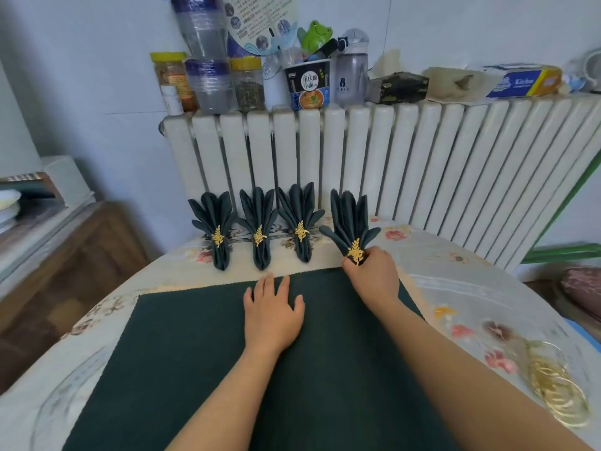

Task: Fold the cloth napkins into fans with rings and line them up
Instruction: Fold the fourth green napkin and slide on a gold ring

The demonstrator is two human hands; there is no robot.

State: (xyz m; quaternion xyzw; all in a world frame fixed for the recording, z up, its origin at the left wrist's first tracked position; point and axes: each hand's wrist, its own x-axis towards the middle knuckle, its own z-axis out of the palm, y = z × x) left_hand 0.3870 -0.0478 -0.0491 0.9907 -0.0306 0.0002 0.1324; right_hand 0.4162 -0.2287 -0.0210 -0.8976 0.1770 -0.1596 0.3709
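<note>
Three dark green fan-folded napkins stand in a row before the radiator, each with a gold leaf ring: the left fan (217, 222), the middle fan (260, 222) and the third fan (299, 219). A fourth fan (349, 219) leans at the right end of the row. My right hand (372, 275) grips its lower end around the gold ring (355, 250). My left hand (273, 312) lies flat with spread fingers on a flat dark green napkin (195, 353) spread on the table.
The round table wears a floral cloth (461, 297). A pile of gold rings (553, 385) lies at the table's right edge. A white radiator (406, 164) stands behind the fans, with jars, bottles and boxes on top. A wooden cabinet (65, 255) stands to the left.
</note>
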